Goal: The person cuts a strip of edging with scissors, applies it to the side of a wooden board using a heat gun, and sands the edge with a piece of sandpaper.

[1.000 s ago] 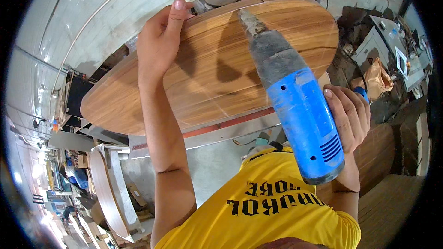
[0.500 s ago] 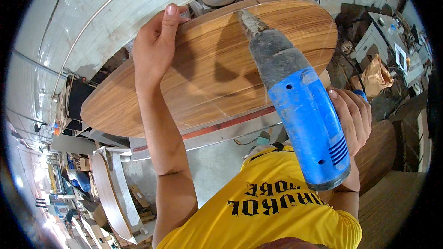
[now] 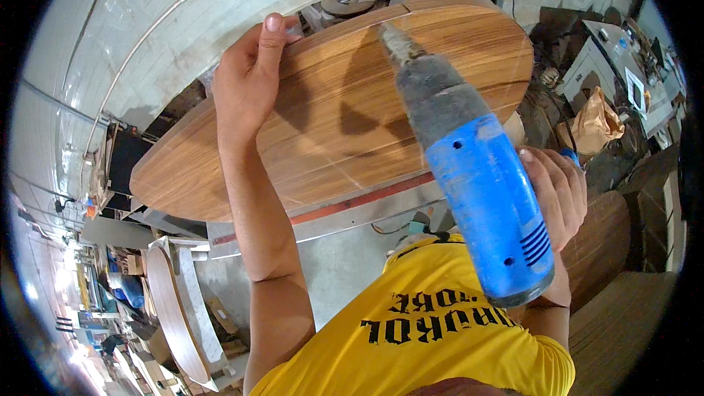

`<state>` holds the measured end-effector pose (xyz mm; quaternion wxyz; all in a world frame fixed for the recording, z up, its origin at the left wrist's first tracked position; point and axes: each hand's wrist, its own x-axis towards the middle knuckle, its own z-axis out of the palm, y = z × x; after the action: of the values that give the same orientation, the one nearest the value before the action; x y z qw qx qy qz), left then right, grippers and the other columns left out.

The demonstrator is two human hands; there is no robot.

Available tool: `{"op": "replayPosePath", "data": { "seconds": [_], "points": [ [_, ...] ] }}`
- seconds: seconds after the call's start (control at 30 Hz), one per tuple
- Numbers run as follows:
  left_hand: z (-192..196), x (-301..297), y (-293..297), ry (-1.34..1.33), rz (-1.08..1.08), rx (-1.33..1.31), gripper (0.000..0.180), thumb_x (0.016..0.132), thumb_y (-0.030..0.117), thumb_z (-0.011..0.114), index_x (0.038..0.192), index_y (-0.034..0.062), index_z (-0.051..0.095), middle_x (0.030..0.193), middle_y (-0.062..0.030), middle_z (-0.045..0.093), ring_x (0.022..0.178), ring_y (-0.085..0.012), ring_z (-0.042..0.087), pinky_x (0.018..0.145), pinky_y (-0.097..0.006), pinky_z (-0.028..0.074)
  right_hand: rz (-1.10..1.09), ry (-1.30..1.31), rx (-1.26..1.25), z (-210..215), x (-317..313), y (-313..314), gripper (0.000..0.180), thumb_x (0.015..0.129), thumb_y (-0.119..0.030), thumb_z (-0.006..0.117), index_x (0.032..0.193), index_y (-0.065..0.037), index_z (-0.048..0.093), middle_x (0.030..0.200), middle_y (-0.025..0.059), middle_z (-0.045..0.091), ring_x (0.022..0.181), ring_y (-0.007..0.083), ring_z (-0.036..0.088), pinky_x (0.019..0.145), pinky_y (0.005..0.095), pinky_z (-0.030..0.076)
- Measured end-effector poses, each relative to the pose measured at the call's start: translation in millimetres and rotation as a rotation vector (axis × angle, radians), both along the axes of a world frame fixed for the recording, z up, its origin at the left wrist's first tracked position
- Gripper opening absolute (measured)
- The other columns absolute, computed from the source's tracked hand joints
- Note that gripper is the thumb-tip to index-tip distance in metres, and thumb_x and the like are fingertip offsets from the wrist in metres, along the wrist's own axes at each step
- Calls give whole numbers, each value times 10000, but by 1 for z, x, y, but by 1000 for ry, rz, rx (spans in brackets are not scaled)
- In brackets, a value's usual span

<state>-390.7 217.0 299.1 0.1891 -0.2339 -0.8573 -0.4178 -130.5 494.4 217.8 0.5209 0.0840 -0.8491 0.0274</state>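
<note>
A blue heat gun (image 3: 488,198) with a dark, worn front and a metal nozzle is gripped in my right hand (image 3: 554,194). Its nozzle tip points at the far edge of a long oval wood-grain board (image 3: 323,154), and casts shadows on the surface. At that far edge, left of the nozzle, my left hand (image 3: 249,81) is bent with its thumb up and fingers curled past the rim. A small greyish, see-through piece shows by those fingers; I cannot make out what it is. A short seam line shows on the board's far edge, just right of the nozzle tip.
Under the board runs a pale support with a red strip (image 3: 352,202). Round discs (image 3: 348,2) lie behind it by the wall. To the right are a brown bag (image 3: 595,121) and a light cabinet (image 3: 587,73). Another rounded board (image 3: 169,301) stands at lower left.
The view has shifted slightly. My left hand sits a little lower in the picture, and the see-through piece by its fingers shows more. The heat gun stays aimed at the far edge.
</note>
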Motion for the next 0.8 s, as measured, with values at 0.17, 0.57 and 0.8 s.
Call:
{"op": "replayPosePath", "data": {
  "seconds": [0.17, 0.57, 0.8],
  "points": [
    [4, 3, 0, -32, 11, -4, 598, 1130, 599, 500, 1275, 108, 809, 1049, -77, 828, 988, -161, 716, 942, -321, 530, 46, 13, -23, 1, -4, -8, 322, 933, -193, 734, 1218, -49, 779, 1047, 123, 805, 906, 291, 776, 812, 404, 597],
    [-2, 4, 0, -4, -5, 38, 588, 1128, 597, 522, 1281, 106, 807, 982, -28, 797, 840, -94, 582, 830, -261, 482, -59, -8, -28, 2, 7, 4, 342, 972, -245, 726, 1219, -11, 762, 1046, 162, 803, 916, 336, 780, 812, 444, 603],
    [-1, 2, -3, -8, -1, 20, 574, 1138, 578, 506, 1293, 112, 803, 982, -32, 801, 876, -101, 607, 865, -276, 491, -64, -3, -58, 5, 6, 3, 325, 959, -231, 748, 1183, 4, 769, 1015, 161, 798, 906, 335, 782, 809, 443, 616]
  ]
}}
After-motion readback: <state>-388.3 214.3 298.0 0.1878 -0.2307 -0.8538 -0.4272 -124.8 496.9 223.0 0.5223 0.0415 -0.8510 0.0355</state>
